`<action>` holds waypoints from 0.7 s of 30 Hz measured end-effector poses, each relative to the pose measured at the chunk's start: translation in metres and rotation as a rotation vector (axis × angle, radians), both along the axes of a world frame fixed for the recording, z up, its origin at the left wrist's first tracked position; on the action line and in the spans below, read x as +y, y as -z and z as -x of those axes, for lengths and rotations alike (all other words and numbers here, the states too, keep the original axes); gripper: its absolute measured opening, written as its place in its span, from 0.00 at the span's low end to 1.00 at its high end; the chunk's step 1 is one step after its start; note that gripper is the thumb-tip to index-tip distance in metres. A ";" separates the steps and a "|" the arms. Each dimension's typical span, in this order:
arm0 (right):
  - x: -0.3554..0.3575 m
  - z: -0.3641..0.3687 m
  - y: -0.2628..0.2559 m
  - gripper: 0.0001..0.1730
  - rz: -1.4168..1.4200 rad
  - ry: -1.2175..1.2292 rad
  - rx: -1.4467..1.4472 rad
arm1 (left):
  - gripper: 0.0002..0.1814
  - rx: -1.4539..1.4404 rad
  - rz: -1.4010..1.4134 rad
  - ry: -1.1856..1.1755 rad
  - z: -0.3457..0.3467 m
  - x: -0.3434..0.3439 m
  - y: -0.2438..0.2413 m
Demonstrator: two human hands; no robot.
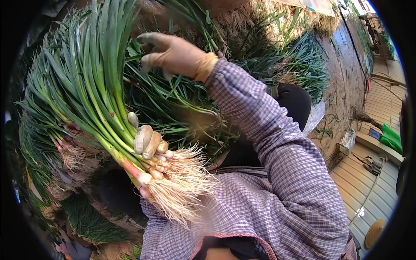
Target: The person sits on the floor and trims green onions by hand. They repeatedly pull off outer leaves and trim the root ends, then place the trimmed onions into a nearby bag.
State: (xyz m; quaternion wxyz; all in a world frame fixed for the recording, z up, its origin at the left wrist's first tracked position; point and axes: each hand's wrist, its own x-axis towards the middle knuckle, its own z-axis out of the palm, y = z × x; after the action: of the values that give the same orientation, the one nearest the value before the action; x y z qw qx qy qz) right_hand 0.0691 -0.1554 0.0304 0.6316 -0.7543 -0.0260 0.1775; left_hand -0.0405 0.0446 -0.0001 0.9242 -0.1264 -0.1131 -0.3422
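Observation:
A bunch of green onions or leeks [100, 110] with long green leaves and a thick fringe of pale roots slants across the left of the view. My left hand [148, 141], in a soiled glove, wraps around the stalks just above the roots; its palm and wrist are hidden behind the bunch. To the upper right of it my right hand [175, 57], gloved and slightly blurred, is raised with its fingers apart and nothing in it. Loose stalks [182, 100] lie on the pile below that hand.
More piled bunches [65, 126] line the left side. Behind are heaps of rooted stalks [305, 61] beside wet, muddy ground [341, 65]. My bent knee [294, 97] is beyond my right forearm. At the right are a green cloth or bag [391, 139], a white bag [347, 141] and ribbed panels [367, 178].

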 end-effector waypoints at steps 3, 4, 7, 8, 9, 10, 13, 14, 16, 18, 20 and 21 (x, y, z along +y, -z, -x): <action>0.030 0.003 0.026 0.21 0.144 -0.050 -0.514 | 0.32 0.067 -0.098 -0.034 0.011 -0.002 -0.012; 0.023 -0.001 0.028 0.18 0.394 -0.002 -0.646 | 0.32 0.094 -0.135 -0.052 0.013 -0.003 -0.012; -0.003 -0.018 0.027 0.14 0.661 0.121 -0.699 | 0.42 -0.120 -0.160 0.004 0.003 -0.009 0.007; -0.003 -0.018 0.025 0.14 0.643 0.171 -0.561 | 0.41 -0.087 -0.162 0.006 0.002 -0.012 0.010; 0.001 -0.018 0.023 0.15 0.618 0.214 -0.416 | 0.41 -0.046 -0.168 0.003 0.004 -0.016 0.012; 0.005 -0.017 0.037 0.16 0.499 0.322 -0.359 | 0.40 -0.016 -0.173 -0.005 0.005 -0.021 0.011; 0.008 -0.014 0.081 0.17 0.216 0.517 -0.001 | 0.39 0.084 -0.184 -0.033 0.009 -0.033 0.016; -0.013 -0.022 0.101 0.15 0.120 0.571 -0.074 | 0.43 -0.011 -0.108 -0.034 0.012 -0.036 0.022; -0.038 -0.018 0.082 0.14 -0.134 0.657 0.004 | 0.44 -0.082 -0.096 -0.034 0.016 -0.034 0.027; -0.046 -0.002 0.068 0.16 -0.246 0.510 0.084 | 0.41 -0.040 -0.178 -0.040 0.016 -0.031 0.024; -0.048 0.013 0.060 0.15 -0.164 0.362 0.158 | 0.45 0.037 -0.230 -0.085 0.019 -0.031 0.024; -0.053 0.016 0.063 0.15 -0.137 0.367 0.171 | 0.47 0.106 -0.266 -0.102 0.021 -0.032 0.024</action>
State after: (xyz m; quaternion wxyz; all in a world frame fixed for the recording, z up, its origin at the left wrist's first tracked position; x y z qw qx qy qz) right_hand 0.0534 -0.2085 -0.0329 0.7032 -0.6837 0.1533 0.1208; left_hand -0.0613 0.0130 -0.0241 0.9536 -0.0150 -0.0243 -0.2996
